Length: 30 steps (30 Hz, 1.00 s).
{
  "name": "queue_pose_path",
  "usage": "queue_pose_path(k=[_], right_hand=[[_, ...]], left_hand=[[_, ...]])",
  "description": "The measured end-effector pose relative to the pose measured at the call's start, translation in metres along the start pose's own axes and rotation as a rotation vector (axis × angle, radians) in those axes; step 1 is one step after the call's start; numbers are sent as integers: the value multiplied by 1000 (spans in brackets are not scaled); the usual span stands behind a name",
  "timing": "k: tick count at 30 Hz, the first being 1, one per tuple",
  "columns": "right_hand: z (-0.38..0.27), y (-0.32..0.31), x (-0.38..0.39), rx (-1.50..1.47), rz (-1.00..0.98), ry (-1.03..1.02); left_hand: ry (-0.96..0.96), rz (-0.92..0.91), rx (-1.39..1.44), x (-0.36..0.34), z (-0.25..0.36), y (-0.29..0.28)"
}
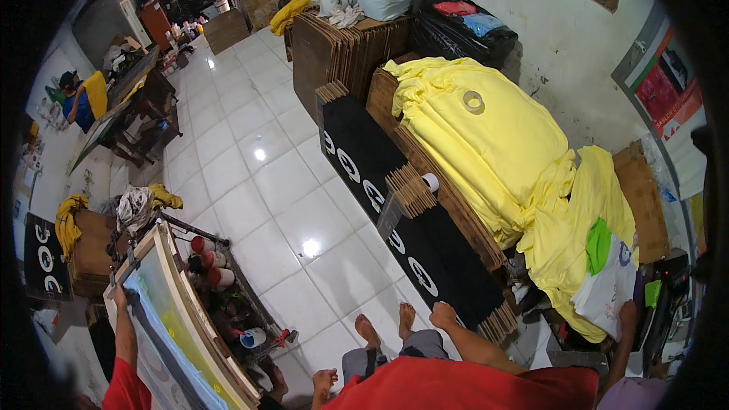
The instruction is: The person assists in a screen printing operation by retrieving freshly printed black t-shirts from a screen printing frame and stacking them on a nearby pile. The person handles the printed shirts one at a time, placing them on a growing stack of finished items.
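Observation:
My left hand is low at the front, its fingers curled, and nothing shows in it. My right hand is closed in a fist beside the near end of the black fabric pieces, and I cannot tell whether it touches them. Those pieces carry white printed shapes and lie on stacked brown boards. A second black stack lies beyond, with fanned board ends between the two. A white roll sits next to these ends.
Left, a co-worker's hand is at a wooden-framed printing screen above paint pots. Right, a yellow fabric pile bears a tape roll; another person's hand touches a white printed cloth. A person works far left.

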State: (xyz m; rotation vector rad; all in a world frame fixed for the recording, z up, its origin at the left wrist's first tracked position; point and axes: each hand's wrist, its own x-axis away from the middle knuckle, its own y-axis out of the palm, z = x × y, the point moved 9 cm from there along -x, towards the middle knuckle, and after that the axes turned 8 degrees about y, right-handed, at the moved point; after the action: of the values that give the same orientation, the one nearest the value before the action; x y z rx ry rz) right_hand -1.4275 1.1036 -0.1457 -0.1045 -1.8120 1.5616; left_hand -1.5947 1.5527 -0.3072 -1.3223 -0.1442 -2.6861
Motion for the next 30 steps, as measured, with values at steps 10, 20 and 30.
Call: queue_pose_path(k=[10,20,30], right_hand=[[-30,5,2,-141,55,-100],[18,48,-5,-384,-98,32],[93,62,-60,66,-41,-286]], left_hand=[[264,-25,-193,-10,-7,-23],[87,-16,-210,-9,-14,-27],[217,47,-26,22,29,38]])
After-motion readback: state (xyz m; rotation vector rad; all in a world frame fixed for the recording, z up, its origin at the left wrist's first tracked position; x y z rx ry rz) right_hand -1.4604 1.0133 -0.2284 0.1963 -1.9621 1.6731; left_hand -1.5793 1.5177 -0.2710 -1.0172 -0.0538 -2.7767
